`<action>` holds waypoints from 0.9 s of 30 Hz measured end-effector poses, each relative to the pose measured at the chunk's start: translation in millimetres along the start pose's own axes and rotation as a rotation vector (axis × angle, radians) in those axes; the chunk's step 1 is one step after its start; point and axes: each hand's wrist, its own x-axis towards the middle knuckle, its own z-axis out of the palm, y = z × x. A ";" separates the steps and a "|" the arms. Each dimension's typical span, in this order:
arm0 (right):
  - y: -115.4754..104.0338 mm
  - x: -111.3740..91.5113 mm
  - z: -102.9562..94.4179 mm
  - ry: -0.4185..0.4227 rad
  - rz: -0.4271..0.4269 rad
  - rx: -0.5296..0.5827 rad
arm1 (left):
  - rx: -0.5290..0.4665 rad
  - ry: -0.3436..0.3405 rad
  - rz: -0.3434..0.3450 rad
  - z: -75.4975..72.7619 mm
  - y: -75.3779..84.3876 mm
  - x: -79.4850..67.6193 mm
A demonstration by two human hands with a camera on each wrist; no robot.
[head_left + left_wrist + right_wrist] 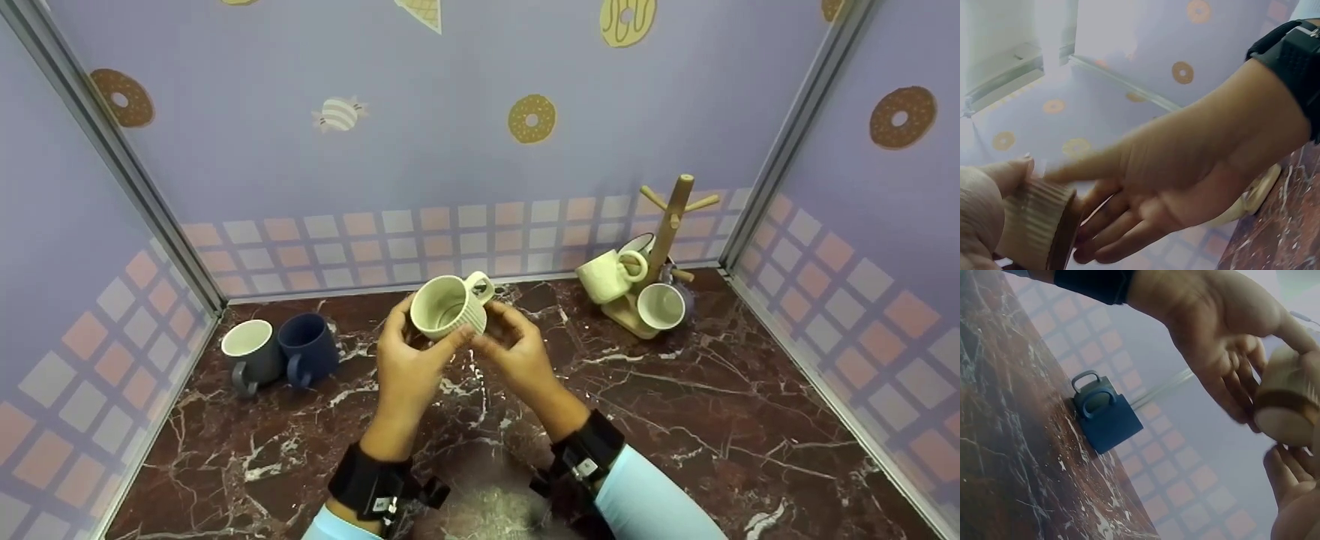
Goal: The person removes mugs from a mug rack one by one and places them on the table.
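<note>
Between both hands, raised above the marble table point(480, 435), is a cream ribbed mug point(448, 306). It tilts so that its mouth faces the head camera, with the handle up at the right. My left hand point(409, 360) grips its left side, thumb across the ribbed front. From the right, my right hand point(521, 356) holds the lower side below the handle, its thumb near the left thumb. The ribs show clearly on the mug point(1033, 225) in the left wrist view. Some fingertips are hidden behind the mug.
At the right back, a wooden mug rack point(677, 206) carries several mugs, including a pale yellow mug point(606, 277) and a white-lined mug point(661, 306). A grey mug point(259, 360) and a navy mug point(311, 349) stand at the left. Patterned walls point(450, 150) enclose the table.
</note>
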 end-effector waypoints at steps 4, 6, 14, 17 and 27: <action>1.0 2.5 -2.9 -0.031 0.088 0.159 | -0.014 -0.053 0.022 -6.5 1.1 4.5; 0.9 4.4 -3.3 -0.047 0.168 0.254 | -0.008 -0.088 0.045 -9.2 1.0 5.7; -1.8 7.0 -5.7 -0.146 0.393 0.410 | 0.102 -0.251 0.157 -23.1 0.7 8.9; -0.9 5.0 -6.7 -0.247 0.424 0.448 | 0.125 -0.303 0.189 -27.3 0.4 10.2; 2.5 -0.5 -13.8 -0.394 0.435 0.558 | 0.067 -0.437 0.172 -32.6 -2.0 13.4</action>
